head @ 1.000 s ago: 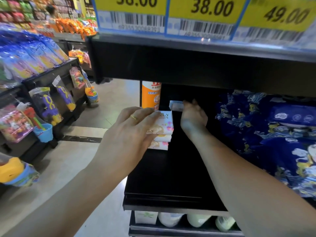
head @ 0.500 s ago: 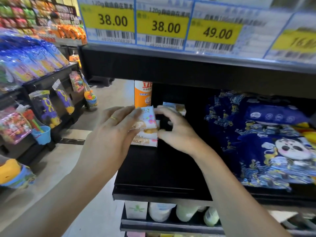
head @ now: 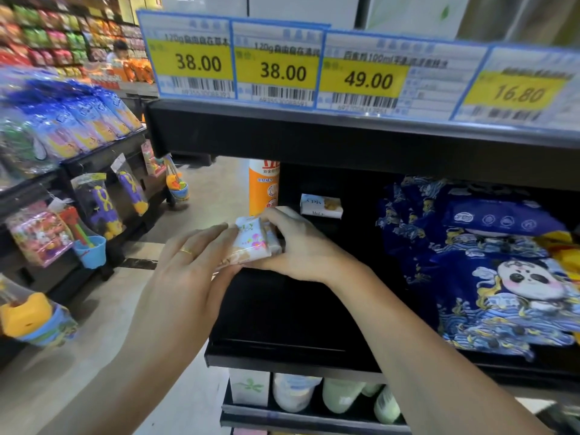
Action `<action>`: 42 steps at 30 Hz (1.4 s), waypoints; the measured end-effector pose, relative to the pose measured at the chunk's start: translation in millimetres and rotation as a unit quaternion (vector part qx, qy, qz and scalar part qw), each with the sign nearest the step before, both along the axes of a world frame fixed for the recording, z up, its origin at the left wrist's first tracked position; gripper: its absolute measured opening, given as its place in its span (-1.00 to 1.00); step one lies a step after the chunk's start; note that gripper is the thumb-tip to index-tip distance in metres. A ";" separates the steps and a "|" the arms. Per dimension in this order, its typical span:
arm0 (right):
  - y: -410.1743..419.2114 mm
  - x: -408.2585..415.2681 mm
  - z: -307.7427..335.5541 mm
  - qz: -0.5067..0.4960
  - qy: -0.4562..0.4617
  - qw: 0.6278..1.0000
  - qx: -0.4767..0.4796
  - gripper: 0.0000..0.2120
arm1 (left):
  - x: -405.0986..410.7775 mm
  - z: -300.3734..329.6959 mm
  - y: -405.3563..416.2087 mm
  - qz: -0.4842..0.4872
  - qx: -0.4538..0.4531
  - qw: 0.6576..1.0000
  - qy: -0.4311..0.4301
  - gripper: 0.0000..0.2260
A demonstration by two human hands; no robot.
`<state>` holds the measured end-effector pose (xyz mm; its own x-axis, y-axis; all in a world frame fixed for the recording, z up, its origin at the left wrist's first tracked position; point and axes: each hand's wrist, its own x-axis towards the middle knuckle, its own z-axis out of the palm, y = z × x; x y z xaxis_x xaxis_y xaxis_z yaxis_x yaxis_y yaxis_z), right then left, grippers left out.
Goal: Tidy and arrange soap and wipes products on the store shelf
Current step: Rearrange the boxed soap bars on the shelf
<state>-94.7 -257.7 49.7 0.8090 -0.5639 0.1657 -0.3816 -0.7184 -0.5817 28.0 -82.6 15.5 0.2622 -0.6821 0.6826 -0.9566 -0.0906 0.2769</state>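
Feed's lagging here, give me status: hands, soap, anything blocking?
Left hand and right hand both gripping the soap stack. One soap bar lies apart, further back. Nothing blocking.

Both hands hide most of the soap stack (head: 251, 243); the count is perhaps three.
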 end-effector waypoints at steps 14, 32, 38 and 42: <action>-0.2 -11.2 11.3 -0.054 0.052 0.996 -0.041 -0.73 | -1.2 1.2 14.3 -0.009 0.004 1.000 0.000 -0.56; -106.2 12.4 35.3 -0.321 0.075 0.930 0.162 -0.59 | -55.8 24.3 -136.0 -0.118 0.180 0.974 -0.074 -0.63; -116.6 8.8 12.0 -0.334 0.093 0.921 0.180 -0.79 | -55.6 21.9 -169.5 -0.049 0.287 0.953 -0.083 -0.64; -119.7 12.3 16.2 -0.341 0.080 0.912 0.212 -0.80 | -53.9 18.4 -174.0 -0.029 0.274 0.958 -0.075 -0.69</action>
